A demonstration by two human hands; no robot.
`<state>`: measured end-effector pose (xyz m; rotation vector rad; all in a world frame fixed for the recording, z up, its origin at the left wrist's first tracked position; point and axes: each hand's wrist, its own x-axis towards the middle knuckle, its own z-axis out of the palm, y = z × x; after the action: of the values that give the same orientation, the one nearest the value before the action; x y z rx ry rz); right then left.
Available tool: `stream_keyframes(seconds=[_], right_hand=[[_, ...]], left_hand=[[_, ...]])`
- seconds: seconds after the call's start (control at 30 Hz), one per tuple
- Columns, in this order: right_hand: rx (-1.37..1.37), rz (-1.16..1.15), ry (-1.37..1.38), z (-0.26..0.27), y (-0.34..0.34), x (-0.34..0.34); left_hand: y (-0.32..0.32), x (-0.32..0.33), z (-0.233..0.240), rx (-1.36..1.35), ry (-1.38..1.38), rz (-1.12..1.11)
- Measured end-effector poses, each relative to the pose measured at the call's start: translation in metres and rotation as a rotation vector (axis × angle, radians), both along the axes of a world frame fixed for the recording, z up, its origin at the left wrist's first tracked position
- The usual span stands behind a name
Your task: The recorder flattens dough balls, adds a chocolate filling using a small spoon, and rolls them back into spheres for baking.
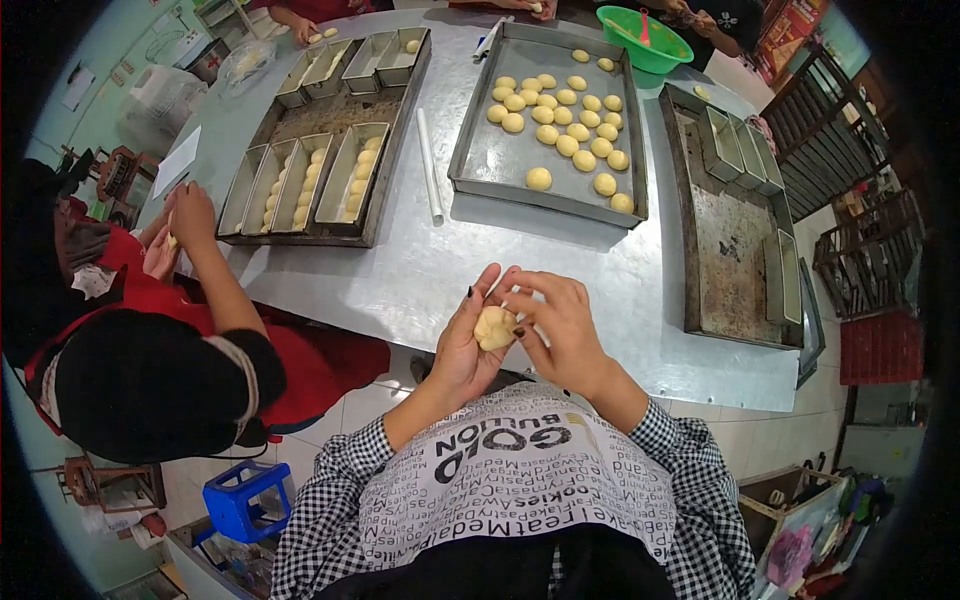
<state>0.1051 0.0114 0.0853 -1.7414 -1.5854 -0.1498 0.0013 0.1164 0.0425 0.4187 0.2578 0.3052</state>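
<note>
A pale yellow piece of dough point(495, 328), gathered into creases on top, rests in my left hand point(466, 349) over the near edge of the metal table. My right hand point(559, 322) is beside it, fingers bent and fingertips at the dough's right side; whether they pinch it I cannot tell. Beyond my hands stands a metal tray point(547, 196) holding many smooth dough balls point(565, 145), most of them towards its middle and right. A white rolling pin or tube point(429, 166) lies left of that tray.
On the left, a large baking tray point(300, 240) holds loaf tins point(352, 176), some with dough pieces. Another tray point(731, 330) with tins stands right. A green basin point(646, 45) is at the far side. A co-worker in red point(161, 360) is close on my left; other people's hands are across the table.
</note>
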Motion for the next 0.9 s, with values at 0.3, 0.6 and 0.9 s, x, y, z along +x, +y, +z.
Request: stream_keyframes(seconds=[0.3, 0.6, 0.9], right_hand=[[-0.042, 0.025, -0.011, -0.007, -0.006, 0.006], [-0.039, 0.007, 0.045, -0.014, -0.003, -0.003], [0.008, -0.063, 0.131, -0.008, -0.004, 0.005]], left_hand=[[-0.007, 0.005, 0.003, 0.155, -0.052, -0.035], [-0.012, 0.012, -0.001, 0.307, 0.007, 0.054], [-0.002, 0.013, -0.006, 0.039, -0.085, 0.045]])
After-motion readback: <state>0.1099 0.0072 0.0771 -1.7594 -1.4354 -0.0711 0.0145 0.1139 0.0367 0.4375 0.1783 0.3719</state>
